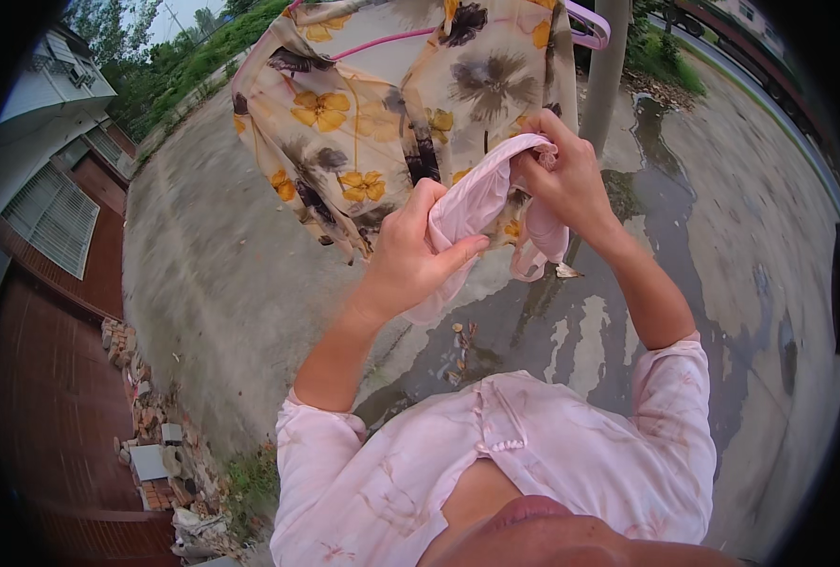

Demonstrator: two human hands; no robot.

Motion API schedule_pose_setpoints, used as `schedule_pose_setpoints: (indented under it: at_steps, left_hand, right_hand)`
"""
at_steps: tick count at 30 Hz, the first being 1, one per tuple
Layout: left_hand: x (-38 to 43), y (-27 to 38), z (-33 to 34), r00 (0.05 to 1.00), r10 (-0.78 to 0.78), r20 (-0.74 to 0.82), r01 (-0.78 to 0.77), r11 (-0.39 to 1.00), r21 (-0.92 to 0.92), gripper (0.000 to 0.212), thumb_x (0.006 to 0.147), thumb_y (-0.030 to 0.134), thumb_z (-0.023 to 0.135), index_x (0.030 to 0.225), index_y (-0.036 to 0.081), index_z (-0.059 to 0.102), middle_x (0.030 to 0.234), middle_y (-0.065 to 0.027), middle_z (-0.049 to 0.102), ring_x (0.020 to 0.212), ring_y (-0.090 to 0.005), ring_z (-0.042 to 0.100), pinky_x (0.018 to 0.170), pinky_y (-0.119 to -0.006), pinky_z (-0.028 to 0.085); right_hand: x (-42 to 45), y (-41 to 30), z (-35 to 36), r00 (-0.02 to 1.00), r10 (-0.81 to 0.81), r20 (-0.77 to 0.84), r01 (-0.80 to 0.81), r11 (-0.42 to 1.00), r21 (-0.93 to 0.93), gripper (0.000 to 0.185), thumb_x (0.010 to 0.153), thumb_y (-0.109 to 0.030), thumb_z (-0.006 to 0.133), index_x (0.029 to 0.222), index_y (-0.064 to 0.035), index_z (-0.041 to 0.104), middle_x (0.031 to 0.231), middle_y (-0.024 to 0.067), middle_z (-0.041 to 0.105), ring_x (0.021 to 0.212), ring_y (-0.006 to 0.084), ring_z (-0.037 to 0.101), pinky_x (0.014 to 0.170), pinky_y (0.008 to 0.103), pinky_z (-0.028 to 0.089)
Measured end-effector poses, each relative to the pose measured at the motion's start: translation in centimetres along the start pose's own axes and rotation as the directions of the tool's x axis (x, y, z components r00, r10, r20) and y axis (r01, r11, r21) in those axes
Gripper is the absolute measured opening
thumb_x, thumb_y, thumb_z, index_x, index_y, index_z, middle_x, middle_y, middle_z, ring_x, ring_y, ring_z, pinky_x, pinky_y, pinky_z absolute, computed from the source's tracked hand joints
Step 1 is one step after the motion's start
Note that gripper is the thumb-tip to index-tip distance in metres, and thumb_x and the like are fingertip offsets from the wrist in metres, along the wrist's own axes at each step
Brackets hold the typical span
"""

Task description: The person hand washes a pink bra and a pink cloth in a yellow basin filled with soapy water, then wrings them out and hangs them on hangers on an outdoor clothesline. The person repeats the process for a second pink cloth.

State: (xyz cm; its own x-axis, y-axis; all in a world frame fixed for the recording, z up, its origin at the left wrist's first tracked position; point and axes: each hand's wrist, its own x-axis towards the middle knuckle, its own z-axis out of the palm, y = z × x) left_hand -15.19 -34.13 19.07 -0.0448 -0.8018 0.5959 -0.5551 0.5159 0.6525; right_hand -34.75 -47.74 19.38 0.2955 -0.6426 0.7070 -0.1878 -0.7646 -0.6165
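A light pink cloth garment (473,191) is stretched between my two hands at chest height. My left hand (413,248) grips its left side, thumb pointing right along the fabric. My right hand (569,173) pinches the gathered upper right edge, and a loose loop of the cloth dangles below it. Just behind, a sheer floral garment (377,120) with yellow and dark flowers hangs on a pink hanger (384,44). It partly sits behind my hands. The end of a lilac hanger (593,25) shows at its upper right.
A grey pole (606,71) stands right of the hanging garment. Puddled water (576,333) covers part of the concrete ground (214,234). Bricks and rubble (154,453) lie along the building (58,354) at left. A large vehicle (753,64) is on the road at upper right.
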Motion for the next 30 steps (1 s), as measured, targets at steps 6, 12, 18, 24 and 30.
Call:
schedule_pose_setpoints:
  at_steps: [6, 12, 18, 24, 30]
  left_hand:
    - [2.1, -4.5, -0.5, 0.791, 0.354, -0.5, -0.161, 0.907, 0.389, 0.02, 0.082, -0.004, 0.071, 0.083, 0.002, 0.052, 0.073, -0.0092, 0.054, 0.065, -0.0218, 0.051, 0.06, -0.032, 0.043]
    - [2.3, -3.1, -0.6, 0.835, 0.229, -0.499, -0.112, 0.961, 0.254, 0.021, 0.078, -0.003, 0.073, 0.083, 0.002, 0.054, 0.076, -0.0119, 0.055, 0.066, -0.0279, 0.054, 0.061, -0.036, 0.044]
    - [2.4, -3.9, -2.4, 0.986, -0.131, 0.1, 0.152, 0.957, -0.245, 0.021, 0.091, 0.011, 0.076, 0.101, 0.001, 0.061, 0.087, 0.003, 0.062, 0.081, -0.0061, 0.056, 0.073, -0.026, 0.048]
    - [2.8, -6.0, -4.0, 0.904, -0.04, 0.426, 0.334, 0.689, -0.643, 0.04, 0.104, 0.03, 0.065, 0.129, -0.001, 0.063, 0.111, -0.0024, 0.07, 0.098, -0.0084, 0.063, 0.087, -0.025, 0.052]
    - [5.4, -5.5, -3.4, 0.928, -0.063, 0.368, 0.355, 0.447, -0.821, 0.048, 0.11, 0.04, 0.047, 0.129, -0.001, 0.061, 0.118, -0.0082, 0.071, 0.102, -0.0127, 0.069, 0.09, -0.03, 0.057]
  right_hand:
    - [-1.3, -1.3, -0.8, 0.982, -0.03, 0.187, 0.045, 0.996, -0.075, 0.021, 0.087, -0.012, 0.07, 0.1, -0.0023, 0.057, 0.084, 0.0174, 0.07, 0.077, 0.0328, 0.071, 0.07, 0.0374, 0.053]
    - [-2.4, -1.8, -1.0, 0.845, -0.012, 0.534, -0.119, 0.97, 0.21, 0.059, 0.087, -0.037, 0.081, 0.134, -0.0065, 0.062, 0.121, 0.011, 0.071, 0.113, 0.0221, 0.066, 0.099, 0.0367, 0.049]
    - [-2.9, -2.8, -4.4, 0.709, 0.229, 0.667, -0.617, 0.659, 0.43, 0.057, 0.088, -0.028, 0.079, 0.135, 0.0006, 0.061, 0.119, 0.0076, 0.069, 0.106, 0.0161, 0.065, 0.096, 0.0302, 0.049]
    - [-2.0, -3.2, -5.6, 0.753, 0.239, 0.612, -0.639, 0.487, 0.596, 0.05, 0.098, -0.038, 0.067, 0.128, 0.0014, 0.064, 0.107, 0.0062, 0.069, 0.092, 0.0121, 0.064, 0.083, 0.0265, 0.05]
    - [-1.5, -4.7, -5.0, 0.834, 0.309, 0.457, -0.551, 0.482, 0.681, 0.046, 0.103, -0.041, 0.061, 0.13, -0.0035, 0.063, 0.114, 0.0062, 0.067, 0.1, 0.0102, 0.061, 0.085, 0.0266, 0.048]
